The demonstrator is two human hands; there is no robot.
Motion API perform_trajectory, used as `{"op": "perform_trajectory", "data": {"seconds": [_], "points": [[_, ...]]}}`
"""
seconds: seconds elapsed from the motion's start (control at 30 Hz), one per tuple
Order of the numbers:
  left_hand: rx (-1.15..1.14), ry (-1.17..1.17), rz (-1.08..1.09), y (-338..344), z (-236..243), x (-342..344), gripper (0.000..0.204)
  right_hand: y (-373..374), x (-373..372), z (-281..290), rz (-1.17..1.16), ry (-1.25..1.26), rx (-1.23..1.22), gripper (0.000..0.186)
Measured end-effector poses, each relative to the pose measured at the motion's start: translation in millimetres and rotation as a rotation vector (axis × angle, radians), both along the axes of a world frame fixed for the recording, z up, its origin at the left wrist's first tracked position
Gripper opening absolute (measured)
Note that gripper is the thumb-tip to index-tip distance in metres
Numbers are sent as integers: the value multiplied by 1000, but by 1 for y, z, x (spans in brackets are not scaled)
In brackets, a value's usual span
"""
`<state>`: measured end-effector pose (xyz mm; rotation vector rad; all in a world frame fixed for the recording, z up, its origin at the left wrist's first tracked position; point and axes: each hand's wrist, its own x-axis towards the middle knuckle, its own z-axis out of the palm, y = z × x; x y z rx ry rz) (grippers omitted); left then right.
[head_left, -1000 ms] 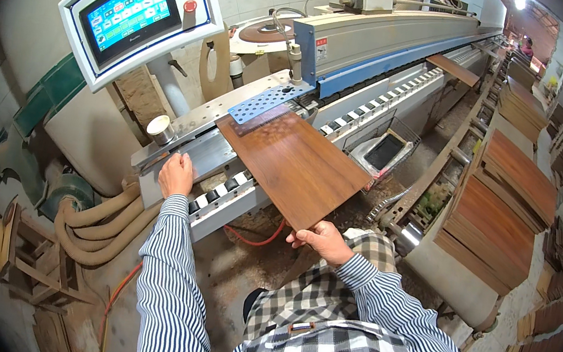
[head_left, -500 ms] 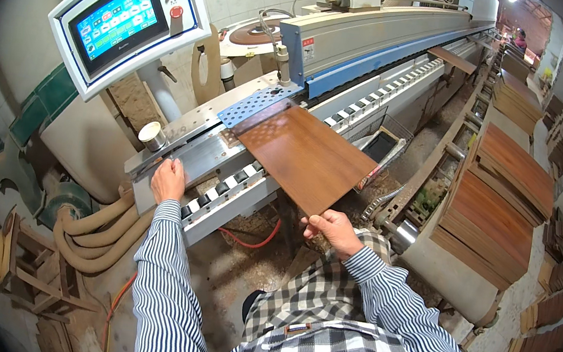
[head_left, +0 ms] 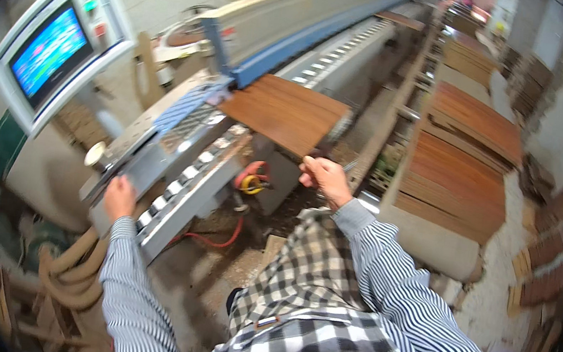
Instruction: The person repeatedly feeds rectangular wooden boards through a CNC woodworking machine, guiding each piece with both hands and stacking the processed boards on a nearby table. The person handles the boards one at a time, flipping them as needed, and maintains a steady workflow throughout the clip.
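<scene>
A brown wood-grain panel [head_left: 286, 113] lies flat at the blue perforated plate [head_left: 179, 108] of a long machine, its far edge beside the blue guard. My right hand [head_left: 326, 181] is closed, thumb and fingers pinched at the panel's near corner. The small overlap there is blurred. My left hand [head_left: 121, 198] is closed too, curled at the near end of the machine's steel table [head_left: 146, 166]. Its fingertips are turned away, so anything inside them is hidden. A small pale round container [head_left: 95, 154] stands just beyond that hand.
A control screen [head_left: 50, 55] stands at the left. Stacks of brown panels [head_left: 458, 176] rest on a roller conveyor to the right. A roller rail [head_left: 183, 187] runs along the table's near side. Below it hang a red hose [head_left: 218, 239] and a red-and-yellow fitting [head_left: 252, 178].
The panel has slid forward along the machine, away from me, and my right hand has followed its corner. My left hand stays by the table end. The whole view has shifted.
</scene>
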<state>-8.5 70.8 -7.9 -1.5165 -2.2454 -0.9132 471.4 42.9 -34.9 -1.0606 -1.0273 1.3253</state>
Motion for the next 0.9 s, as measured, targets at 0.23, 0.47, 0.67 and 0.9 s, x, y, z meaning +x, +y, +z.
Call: {"op": "perform_trajectory", "data": {"seconds": [0.23, 0.47, 0.67, 0.9], "points": [[-4, 72, -67, 1, 0, -11, 35, -90, 175, -29, -677, -165, 129, 44], [-3, 106, -62, 9, -5, -12, 37, -225, 358, -28, -1455, -530, -238, 63], [-13, 69, -49, -2, 5, -3, 37, -228, 360, -25, -1392, -694, -413, 49], [12, 45, -72, 2, 6, 2, 35, -243, 380, -102, -1491, 101, -81, 18]]}}
